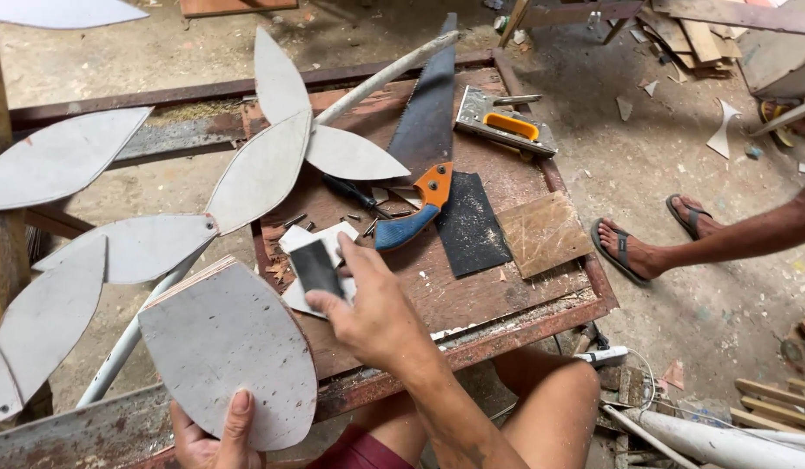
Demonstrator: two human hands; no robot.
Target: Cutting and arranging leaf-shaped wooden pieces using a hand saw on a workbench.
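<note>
Leaf-shaped grey board (224,347) propped against the near edge of the bench (506,321), left hand (213,434) clasped under its lower rim, thumb over the face. Right hand (372,308) grasps a small dark sanding block (315,267), just right of the board's upper edge. Loose nails (333,221) lie on the bench just beyond the right hand; handsaw (424,148) further off with its blade pointing away, black abrasive sheet (467,226) beside its handle.

Risks, as judged: board held by one hand only, so a hard stroke could twist it free; knuckles could scrape the sawn edge; a sweeping elbow could scatter nails toward a sandalled foot (628,252) on the floor, off to the right.
</note>
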